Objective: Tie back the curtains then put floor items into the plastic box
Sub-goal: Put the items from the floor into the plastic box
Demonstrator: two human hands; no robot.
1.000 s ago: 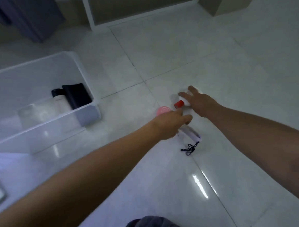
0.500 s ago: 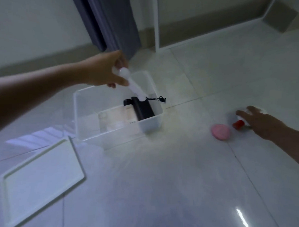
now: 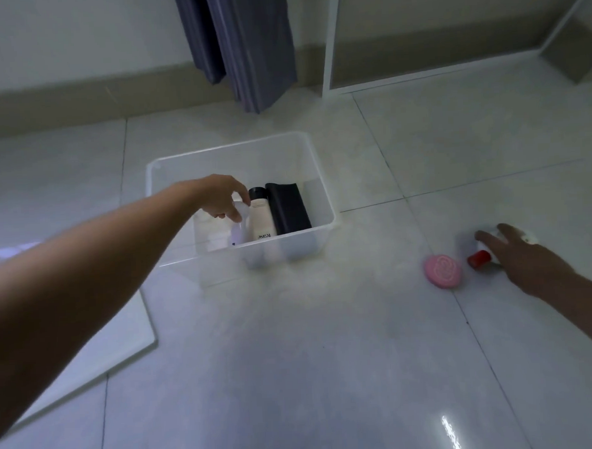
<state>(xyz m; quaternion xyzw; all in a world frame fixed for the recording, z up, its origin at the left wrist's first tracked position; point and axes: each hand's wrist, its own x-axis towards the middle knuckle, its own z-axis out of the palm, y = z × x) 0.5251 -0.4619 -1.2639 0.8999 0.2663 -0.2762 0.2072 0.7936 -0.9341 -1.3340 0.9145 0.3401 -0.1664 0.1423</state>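
On the glossy pale tiled floor (image 3: 294, 377), the flat white plastic lid (image 3: 89, 348) lies nearest, at the left, partly behind the left forearm. Farther out on the right, the right hand (image 3: 523, 262) rests flat with fingers spread over a white bottle with a red cap (image 3: 479, 259), just as it did half a second ago; its fingers lie straight and curl round nothing. Just left of the cap sits the round pink compact (image 3: 443, 271), apart from the hand. Beyond these, the clear rectangular plastic box (image 3: 323, 189) stands on the floor, and the left hand (image 3: 220, 197) has dropped from above the rim down into it, fingers curled round the translucent white stick-shaped item (image 3: 237, 227), which now points down toward the box bottom instead of hanging over the opening. Beside it inside the box lie a cream bottle with a black cap (image 3: 262, 215) and a black rectangular pouch (image 3: 288, 207), touching each other. Farthest off, the grey-blue curtain (image 3: 246, 46) hangs to the floor against the pale wall with its beige skirting (image 3: 79, 101), and a white frame (image 3: 330, 39) stands upright at its right.
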